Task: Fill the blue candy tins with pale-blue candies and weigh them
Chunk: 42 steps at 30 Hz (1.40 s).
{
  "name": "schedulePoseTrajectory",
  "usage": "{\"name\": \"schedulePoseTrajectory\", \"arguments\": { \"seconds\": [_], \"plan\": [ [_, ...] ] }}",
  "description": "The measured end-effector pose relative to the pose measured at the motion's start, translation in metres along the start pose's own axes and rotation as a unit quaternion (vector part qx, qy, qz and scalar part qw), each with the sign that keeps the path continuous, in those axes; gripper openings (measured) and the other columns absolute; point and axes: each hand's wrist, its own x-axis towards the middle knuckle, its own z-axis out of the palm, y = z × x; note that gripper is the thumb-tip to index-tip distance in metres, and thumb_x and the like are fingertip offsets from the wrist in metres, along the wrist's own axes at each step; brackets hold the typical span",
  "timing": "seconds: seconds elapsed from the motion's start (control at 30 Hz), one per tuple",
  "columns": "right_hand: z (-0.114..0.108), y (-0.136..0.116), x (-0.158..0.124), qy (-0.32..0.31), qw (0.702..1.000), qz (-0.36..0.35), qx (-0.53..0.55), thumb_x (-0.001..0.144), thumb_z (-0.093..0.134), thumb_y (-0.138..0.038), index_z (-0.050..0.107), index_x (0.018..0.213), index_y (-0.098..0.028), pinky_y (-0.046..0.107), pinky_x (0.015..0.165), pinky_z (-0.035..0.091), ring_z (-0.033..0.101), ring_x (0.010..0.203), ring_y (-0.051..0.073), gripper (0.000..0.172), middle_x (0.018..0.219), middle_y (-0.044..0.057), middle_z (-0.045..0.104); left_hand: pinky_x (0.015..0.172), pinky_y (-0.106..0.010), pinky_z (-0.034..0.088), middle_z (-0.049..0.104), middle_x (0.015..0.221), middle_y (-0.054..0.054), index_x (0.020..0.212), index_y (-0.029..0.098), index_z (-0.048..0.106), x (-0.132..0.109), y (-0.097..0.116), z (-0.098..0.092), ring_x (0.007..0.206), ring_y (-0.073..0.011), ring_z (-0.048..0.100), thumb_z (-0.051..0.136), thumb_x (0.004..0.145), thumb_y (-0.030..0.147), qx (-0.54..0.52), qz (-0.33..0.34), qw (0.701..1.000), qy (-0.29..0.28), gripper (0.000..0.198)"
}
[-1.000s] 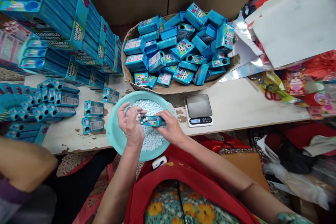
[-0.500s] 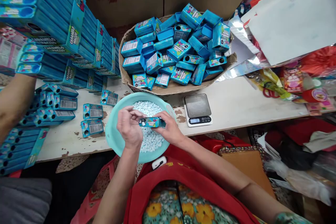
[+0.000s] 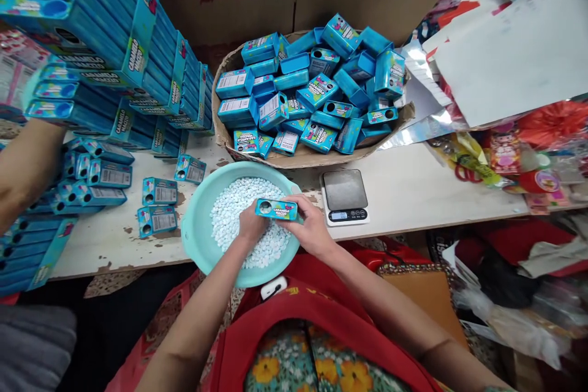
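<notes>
My right hand holds a small blue candy box by its right end, over a turquoise basin. A round hole at the box's left end shows pale candies inside. My left hand is down at the candies, just under the left end of the box, and its fingers are hidden. White and pale blue candies cover the bottom of the basin.
A cardboard tray heaped with blue boxes stands behind the basin. To the right lies a digital scale. Stacked packs of boxes rise at left, where another person's arm reaches in. Loose boxes sit nearby.
My left hand has dropped from beside the box's hole down into the candies. The box in my right hand has shifted slightly to the right. The other person's arm stays at the left.
</notes>
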Motion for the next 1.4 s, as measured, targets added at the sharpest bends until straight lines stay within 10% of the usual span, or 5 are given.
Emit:
{"name": "schedulePoseTrajectory", "arguments": {
  "seconds": [0.13, 0.37, 0.73, 1.03, 1.4],
  "plan": [
    [0.004, 0.008, -0.002, -0.013, 0.999, 0.007, -0.034, 0.072, 0.072, -0.020, 0.060, 0.101, -0.022, 0.034, 0.085, 0.046, 0.059, 0.094, 0.020, 0.031, 0.098, 0.004, 0.061, 0.049, -0.025, 0.037, 0.050, 0.059, -0.001, 0.078, 0.019, 0.049, -0.012, -0.010, -0.038, 0.055, -0.0162, 0.053, 0.039, 0.084, 0.034, -0.174, -0.074, 0.980, 0.060, 0.019],
    [0.027, 0.018, -0.006, -0.066, 0.995, -0.005, -0.080, 0.075, 0.067, -0.013, 0.059, 0.103, -0.020, 0.036, 0.086, 0.047, 0.057, 0.098, 0.022, 0.030, 0.102, 0.007, 0.060, 0.042, -0.022, 0.036, 0.053, 0.059, 0.001, 0.073, 0.020, 0.045, -0.037, 0.041, -0.103, 0.045, -0.0108, 0.047, 0.052, 0.074, 0.039, -0.701, -0.034, 0.704, 0.109, 0.020],
    [0.033, 0.008, -0.002, -0.061, 0.995, -0.028, -0.067, 0.075, 0.065, -0.013, 0.060, 0.104, -0.020, 0.035, 0.084, 0.047, 0.058, 0.097, 0.022, 0.031, 0.101, 0.007, 0.060, 0.037, -0.019, 0.025, 0.040, 0.049, 0.004, 0.055, 0.016, 0.037, -0.028, 0.067, -0.108, 0.040, -0.0060, 0.037, 0.062, 0.079, 0.050, -0.717, -0.036, 0.665, 0.206, 0.048],
    [-0.036, -0.006, -0.015, 0.046, 0.997, 0.045, 0.034, 0.071, 0.075, -0.031, 0.060, 0.104, -0.021, 0.034, 0.086, 0.047, 0.060, 0.095, 0.021, 0.037, 0.104, 0.005, 0.062, 0.077, -0.036, 0.048, 0.065, 0.092, -0.008, 0.080, 0.020, 0.063, -0.021, 0.004, -0.098, 0.091, -0.0245, 0.059, 0.062, 0.076, 0.049, -0.233, 0.039, 0.963, 0.133, 0.029],
    [-0.127, 0.111, -0.002, 0.291, 0.950, 0.082, -0.077, 0.072, 0.069, -0.046, 0.058, 0.103, -0.017, 0.040, 0.084, 0.048, 0.059, 0.088, 0.021, 0.045, 0.095, 0.005, 0.062, 0.087, -0.043, 0.045, 0.045, 0.133, -0.015, 0.137, 0.023, 0.040, 0.153, 0.142, -0.099, 0.111, -0.0325, 0.049, 0.058, 0.082, 0.035, 0.157, 0.204, 0.949, 0.181, 0.059]
  ]
}}
